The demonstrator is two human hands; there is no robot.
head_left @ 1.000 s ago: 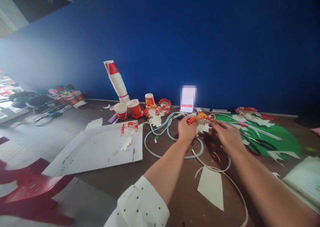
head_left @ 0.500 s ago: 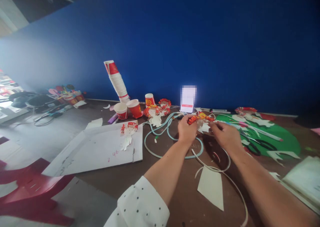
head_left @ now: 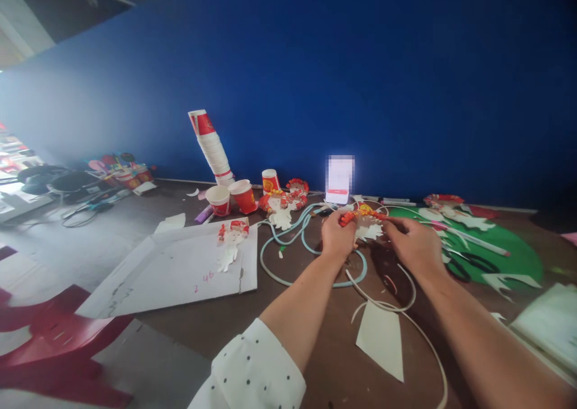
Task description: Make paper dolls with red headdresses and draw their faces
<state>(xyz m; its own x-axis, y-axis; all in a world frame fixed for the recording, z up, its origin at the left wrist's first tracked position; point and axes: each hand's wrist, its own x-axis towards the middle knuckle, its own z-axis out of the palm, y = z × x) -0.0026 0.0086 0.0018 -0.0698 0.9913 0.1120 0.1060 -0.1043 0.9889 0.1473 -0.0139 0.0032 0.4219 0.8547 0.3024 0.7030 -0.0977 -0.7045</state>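
Between my two hands is a paper craft figure, with a ruffled red and gold top edge and a white cut-out lower part. My left hand pinches its left end. At its right end my right hand has thumb and fingers closed on the edge. Behind the figure a lit phone leans upright. Similar red-topped paper figures lie to the left, and one more paper figure rests on a white board.
Pale blue cable loops left of my hands. Scissors and a marker lie on a green round mat. Red paper cups and a leaning cup stack stand near the blue wall. A red chair is at lower left.
The white lower part of the paper figure has turned to show more of itself between my hands. My right hand has shifted slightly right; my left hand has barely moved.
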